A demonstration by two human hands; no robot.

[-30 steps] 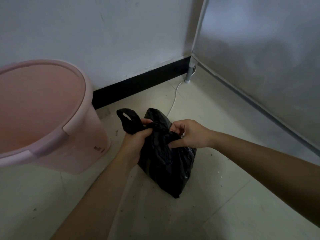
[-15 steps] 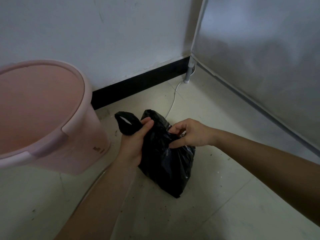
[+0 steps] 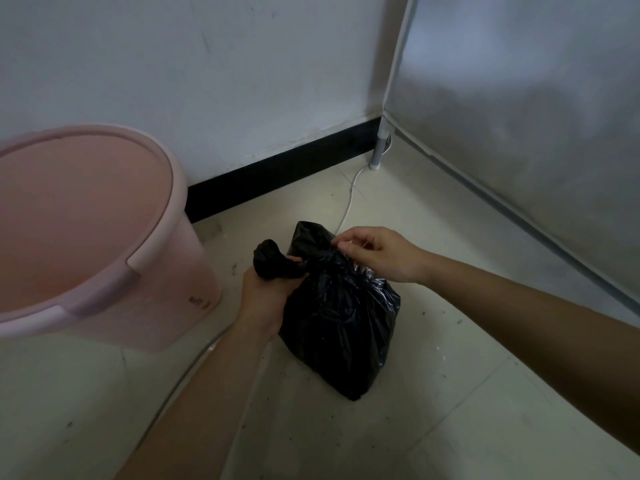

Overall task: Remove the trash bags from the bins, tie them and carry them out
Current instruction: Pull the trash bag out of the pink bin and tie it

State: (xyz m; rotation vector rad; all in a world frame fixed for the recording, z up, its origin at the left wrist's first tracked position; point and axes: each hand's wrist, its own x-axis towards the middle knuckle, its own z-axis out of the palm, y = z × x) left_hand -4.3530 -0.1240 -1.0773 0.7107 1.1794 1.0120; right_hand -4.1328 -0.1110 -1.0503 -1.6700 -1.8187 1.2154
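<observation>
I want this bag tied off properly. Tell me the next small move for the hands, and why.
Probably cross the two ends and loop one under. The left hand grips one bunched handle of the black bag, the right hand pinches the other flap, and no knot plainly shows between them. The bag is already out of the pink bin.

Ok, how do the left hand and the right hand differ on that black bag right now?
The left hand wraps its whole fist round one bunched handle of the bag; the right hand only pinches the other flap. The left hand sits lower, at the bag's left side; the right hand is higher, over its top. Both hold the same bag.
</observation>
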